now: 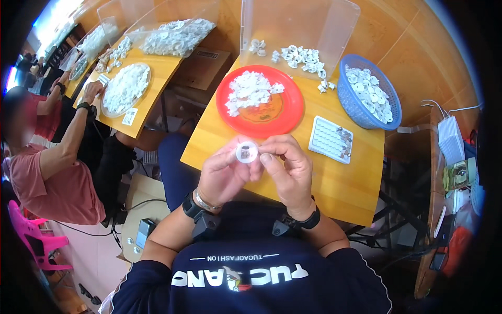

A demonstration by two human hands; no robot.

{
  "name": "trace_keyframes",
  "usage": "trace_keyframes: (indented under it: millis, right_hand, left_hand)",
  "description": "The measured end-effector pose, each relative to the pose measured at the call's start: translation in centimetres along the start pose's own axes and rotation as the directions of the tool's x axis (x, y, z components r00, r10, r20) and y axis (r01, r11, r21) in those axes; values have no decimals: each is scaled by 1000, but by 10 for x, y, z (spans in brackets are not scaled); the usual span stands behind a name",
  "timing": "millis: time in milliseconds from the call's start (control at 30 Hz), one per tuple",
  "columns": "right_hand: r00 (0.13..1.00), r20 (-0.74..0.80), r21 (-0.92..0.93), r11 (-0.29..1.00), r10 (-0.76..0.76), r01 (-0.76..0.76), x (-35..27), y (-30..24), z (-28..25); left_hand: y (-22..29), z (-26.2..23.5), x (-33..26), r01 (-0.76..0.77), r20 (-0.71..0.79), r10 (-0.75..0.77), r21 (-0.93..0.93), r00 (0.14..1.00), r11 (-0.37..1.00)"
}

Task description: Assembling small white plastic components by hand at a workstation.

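Observation:
Over the near edge of the yellow table, my left hand [224,170] grips a small round white plastic part [246,152] by its rim. Dark details show in the middle of this part. My right hand [288,172] is closed, thumb and forefinger pinched together right at the part's right edge; whatever sits between those fingertips is too small to make out. Just beyond both hands lies a red round plate [293,112] with a heap of white plastic pieces [250,90]. To the right of my right hand, a white gridded tray [320,138] carries small metallic pieces [345,141] along its right side.
A blue basket [345,99] full of round white parts stands at the table's right. Behind the plate, a clear bin [298,31] lies with white parts at its mouth. On the left, a co-worker [57,172] sits at another table [112,123] with a heaped tray.

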State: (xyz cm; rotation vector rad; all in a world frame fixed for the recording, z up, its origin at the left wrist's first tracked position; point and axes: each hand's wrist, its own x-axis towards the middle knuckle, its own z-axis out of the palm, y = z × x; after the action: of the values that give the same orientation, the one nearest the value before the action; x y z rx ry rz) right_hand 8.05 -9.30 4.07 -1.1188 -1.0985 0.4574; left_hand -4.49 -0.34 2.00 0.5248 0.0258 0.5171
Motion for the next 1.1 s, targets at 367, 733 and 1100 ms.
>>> trace_keyframes:
  millis: [367, 733, 1100]
  right_hand:
    - [1000, 12, -19, 1000, -2, 2, 0, 5, 2]
    - [1000, 18, -39, 999, 4, -4, -2, 4, 1]
    - [978, 90, -299, 932, -187, 205, 4, -10, 4]
  left_hand:
    - [2, -3, -2, 22, -28, -25, -94, 999, 995]
    - [-2, -6, -2, 18, 47, -13, -100, 999, 995]
    - [-7, -8, -7, 74, -30, -80, -163, 996, 984]
